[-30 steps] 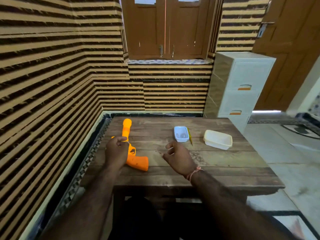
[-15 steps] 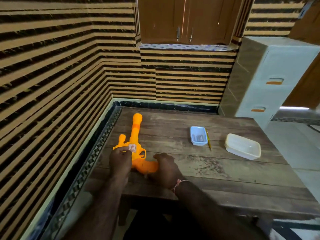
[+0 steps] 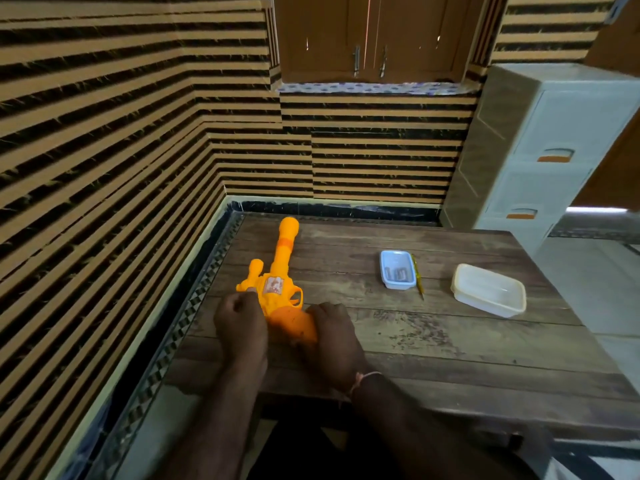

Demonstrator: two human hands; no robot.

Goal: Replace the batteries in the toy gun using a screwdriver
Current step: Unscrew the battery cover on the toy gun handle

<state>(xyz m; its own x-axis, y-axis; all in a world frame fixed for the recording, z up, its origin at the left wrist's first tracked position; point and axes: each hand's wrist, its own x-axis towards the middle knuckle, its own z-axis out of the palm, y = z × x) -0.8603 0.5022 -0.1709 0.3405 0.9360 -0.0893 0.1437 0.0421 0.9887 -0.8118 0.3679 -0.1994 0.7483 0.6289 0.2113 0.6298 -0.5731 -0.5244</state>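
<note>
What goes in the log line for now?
left hand: holds gun | right hand: on its grip | screwdriver: untouched by tray

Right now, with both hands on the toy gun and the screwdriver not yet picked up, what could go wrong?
1. The toy gun lies close to the table's left edge; a push from the left hand or right hand could slide it off.
2. The screwdriver lies loose beside the small blue tray; a careless reach might roll it or knock the tray.
3. Small screws could drop into gaps between the table's planks.
</note>
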